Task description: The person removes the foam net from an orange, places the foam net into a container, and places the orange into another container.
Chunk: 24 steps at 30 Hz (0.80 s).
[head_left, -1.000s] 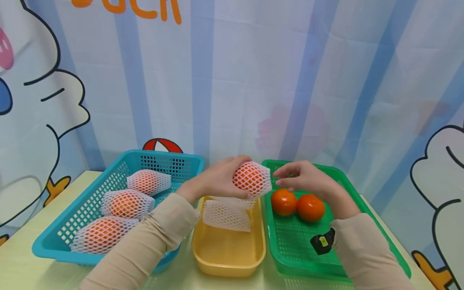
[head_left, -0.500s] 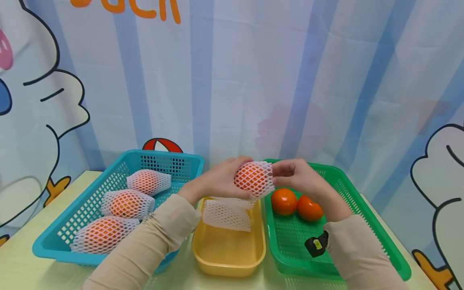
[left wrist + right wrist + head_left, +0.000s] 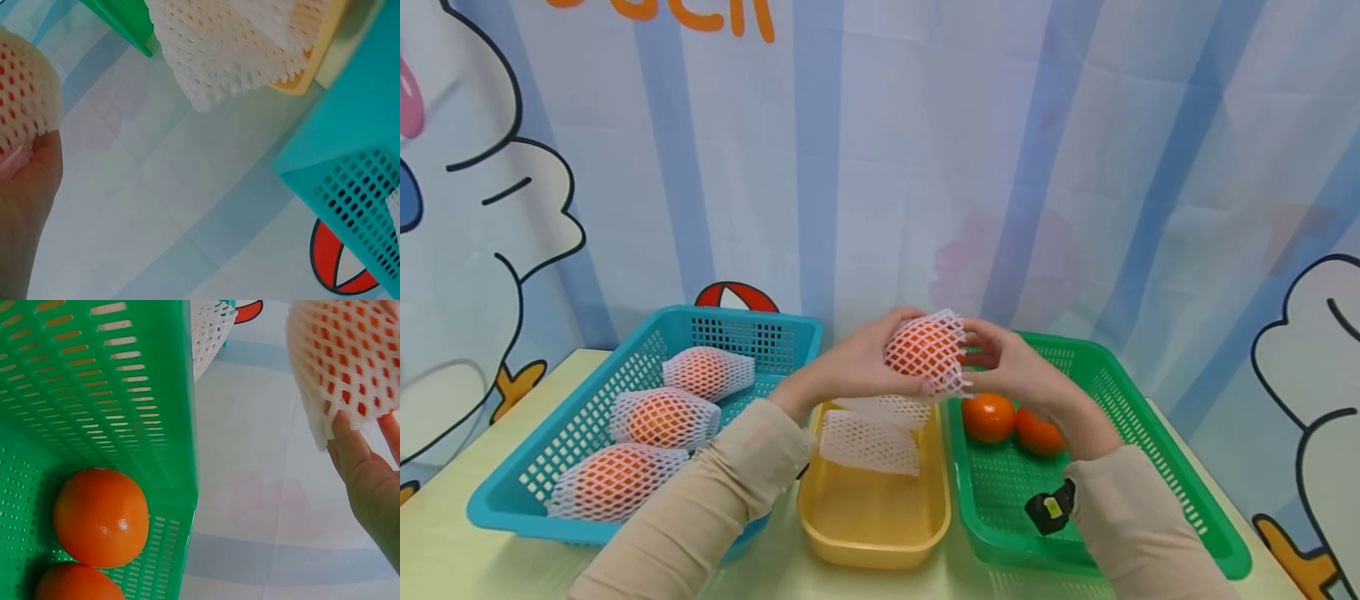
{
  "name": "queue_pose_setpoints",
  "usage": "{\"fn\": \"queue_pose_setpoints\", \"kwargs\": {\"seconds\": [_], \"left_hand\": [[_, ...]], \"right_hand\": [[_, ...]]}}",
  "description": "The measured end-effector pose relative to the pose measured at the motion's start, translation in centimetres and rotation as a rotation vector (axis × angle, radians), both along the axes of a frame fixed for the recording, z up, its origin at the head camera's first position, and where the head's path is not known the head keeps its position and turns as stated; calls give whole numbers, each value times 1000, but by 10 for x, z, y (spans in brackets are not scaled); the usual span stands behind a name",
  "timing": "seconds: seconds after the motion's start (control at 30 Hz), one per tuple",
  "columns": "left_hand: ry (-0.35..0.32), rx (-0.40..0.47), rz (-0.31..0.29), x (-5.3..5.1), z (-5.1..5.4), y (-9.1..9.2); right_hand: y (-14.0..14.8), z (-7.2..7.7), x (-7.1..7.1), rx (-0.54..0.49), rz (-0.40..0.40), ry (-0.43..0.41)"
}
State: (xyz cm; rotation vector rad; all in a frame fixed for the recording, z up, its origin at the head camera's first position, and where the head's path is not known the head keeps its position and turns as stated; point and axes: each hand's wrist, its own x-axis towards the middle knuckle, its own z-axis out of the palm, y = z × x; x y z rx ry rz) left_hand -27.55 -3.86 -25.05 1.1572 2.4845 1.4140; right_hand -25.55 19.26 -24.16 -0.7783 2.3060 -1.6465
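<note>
Above the yellow bin [image 3: 868,517], my left hand [image 3: 867,358] grips an orange [image 3: 921,350] sleeved in a white foam fruit net. On the right side, the fingers of my right hand [image 3: 1026,371] pinch the net's free edge [image 3: 322,425], which flares past the fruit. The right wrist view shows the thumb and fingers at that edge. Two loose foam nets [image 3: 868,442] lie in the yellow bin below. Two bare oranges [image 3: 101,517] sit side by side in the green basket [image 3: 1000,533], partly behind my right hand in the head view.
A blue basket [image 3: 493,510] on the left holds several netted oranges [image 3: 662,418]. All the containers stand on a pale yellow table [image 3: 445,533]. Close behind them hangs a striped, printed cloth [image 3: 895,167]. My left forearm crosses the blue basket's right side.
My right hand has come left from above the green basket and taken hold of the net's edge. That edge is now pulled wider, and the held orange is slightly higher.
</note>
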Motion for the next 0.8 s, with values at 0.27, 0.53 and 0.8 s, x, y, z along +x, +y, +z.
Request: {"fn": "queue_pose_setpoints", "kwargs": {"seconds": [0.27,0.53,0.8], "left_hand": [[-52,15,-17,4,2,-1],[-111,67,-63,6,2,-1],[-129,68,-94,8,7,-8]], "right_hand": [[-4,-2,3,0,136,61],[-6,-2,7,-13,100,112],[-8,-4,8,-24,41,186]]}}
